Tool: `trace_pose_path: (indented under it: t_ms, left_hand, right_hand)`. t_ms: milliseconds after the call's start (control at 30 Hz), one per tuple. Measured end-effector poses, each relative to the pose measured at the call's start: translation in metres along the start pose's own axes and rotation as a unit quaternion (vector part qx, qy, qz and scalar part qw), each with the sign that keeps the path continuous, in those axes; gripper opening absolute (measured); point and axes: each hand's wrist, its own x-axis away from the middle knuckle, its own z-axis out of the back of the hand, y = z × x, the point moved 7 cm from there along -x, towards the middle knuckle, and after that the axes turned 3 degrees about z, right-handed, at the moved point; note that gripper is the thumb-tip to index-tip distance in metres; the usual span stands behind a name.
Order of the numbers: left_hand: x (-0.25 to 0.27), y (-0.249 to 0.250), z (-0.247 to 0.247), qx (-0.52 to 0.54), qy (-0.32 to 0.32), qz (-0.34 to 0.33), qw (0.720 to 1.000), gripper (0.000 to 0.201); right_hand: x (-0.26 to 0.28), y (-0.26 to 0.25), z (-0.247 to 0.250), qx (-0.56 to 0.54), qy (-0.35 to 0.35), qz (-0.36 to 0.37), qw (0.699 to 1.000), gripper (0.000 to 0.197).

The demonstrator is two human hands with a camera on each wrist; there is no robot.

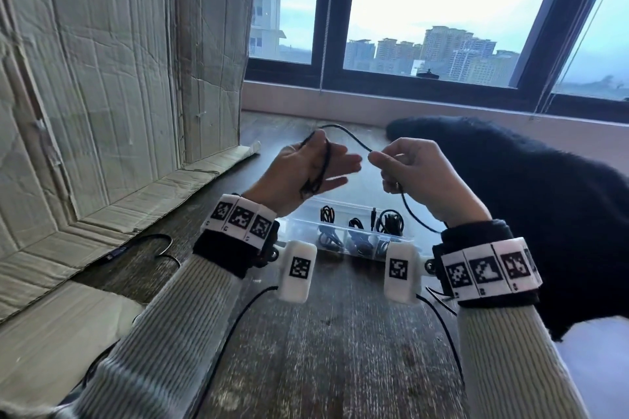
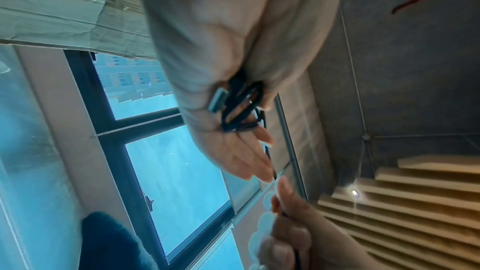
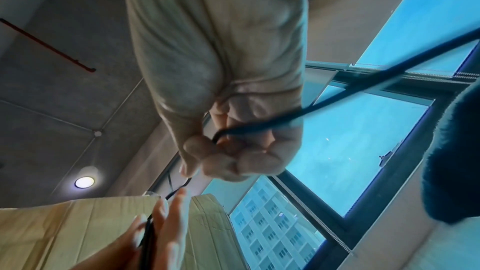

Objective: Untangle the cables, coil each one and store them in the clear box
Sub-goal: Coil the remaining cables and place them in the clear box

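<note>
Well along, judging by the clear box [image 1: 343, 221] on the wooden table [image 1: 340, 350], below and just behind the raised hands: holding several coiled black cables [image 1: 391, 223] in its compartments already, though exactly how many being hard to tell through the plastic. Currently winding one more black cable [image 1: 354, 141] above the box: left hand [image 1: 306, 168] carrying the gathered loops across its palm, thumb pinning them, fingers stretched out straight; metal plug [image 2: 217, 100] showing at the heel of that palm in the left wrist view. Right hand [image 1: 418, 173], just beside the left, clenching round the free run of the same cable, thumb and forefinger pinching it, the tail [image 1: 413, 214] trailing down past the wrist toward the box. Remaining, seemingly: finishing this coil and dropping it in. Lying left of the box near the cardboard [image 1: 102, 78], another dark lead [image 1: 160, 247] — possibly still awaiting coiling, possibly only rig wiring.
</note>
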Motion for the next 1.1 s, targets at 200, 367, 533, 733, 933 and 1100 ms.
trace_pose_path:
  t_ms: [200, 367, 533, 733, 933, 1100]
  left_hand:
    - [-0.006, 0.01, 0.025, 0.167, 0.077, -0.03, 0.983, 0.056]
    - [-0.009, 0.015, 0.038, 0.177, 0.109, -0.061, 0.976, 0.052]
    - [-0.007, 0.011, 0.05, 0.283, 0.139, -0.069, 0.947, 0.042]
    - [-0.001, 0.027, 0.064, -0.168, 0.262, -0.187, 0.932, 0.035]
    - [0.0, 0.017, 0.02, -0.494, 0.14, -0.134, 0.848, 0.077]
    - [0.001, -0.009, -0.007, -0.365, -0.04, -0.04, 0.929, 0.071]
  right_hand:
    - [-0.006, 0.005, -0.013, 0.042, 0.031, 0.024, 0.998, 0.014]
    - [0.001, 0.001, -0.053, 0.101, -0.081, 0.039, 0.991, 0.014]
    - [0.02, 0.001, -0.089, 0.094, -0.263, 0.014, 0.96, 0.03]
    - [0.028, -0.022, -0.086, 0.129, -0.281, 0.07, 0.948, 0.017]
    - [0.017, -0.048, -0.048, 0.163, -0.12, 0.157, 0.967, 0.009]
    - [0.003, -0.033, -0.017, 0.121, 0.024, 0.132, 0.984, 0.021]
